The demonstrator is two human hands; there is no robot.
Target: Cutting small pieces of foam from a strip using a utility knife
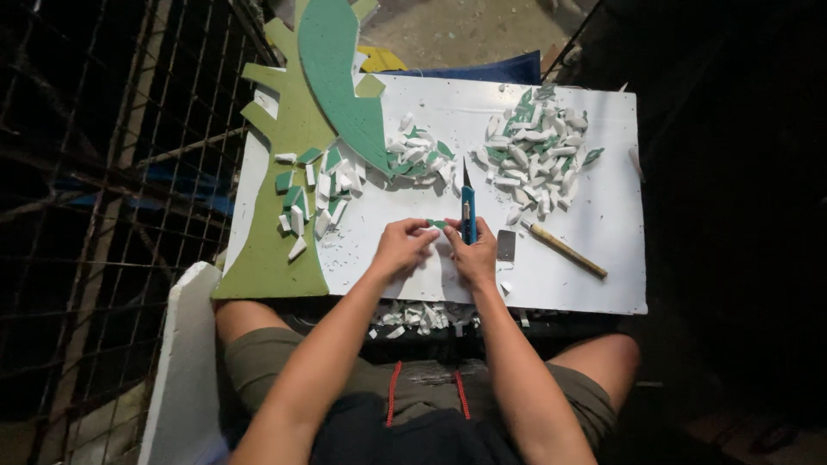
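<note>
Head view: both hands meet over the white board (594,258). The left hand (401,245) has its fingers pinched shut on a small green foam piece (438,224). Touching it, the right hand (475,254) is wrapped tight around a blue knife (468,207), blade pointing away. Beyond the knife sits a pile of foam chips (538,146); right of it lies a brush (562,248).

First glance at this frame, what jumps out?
Dead centre, the left hand pinches a small green-and-white foam piece while the right hand holds a blue utility knife, blade pointing away, over a white board. Behind them sit heaps of cut foam chips, the biggest pile at upper right. A large green foam cutout lies along the board's left edge.
</note>
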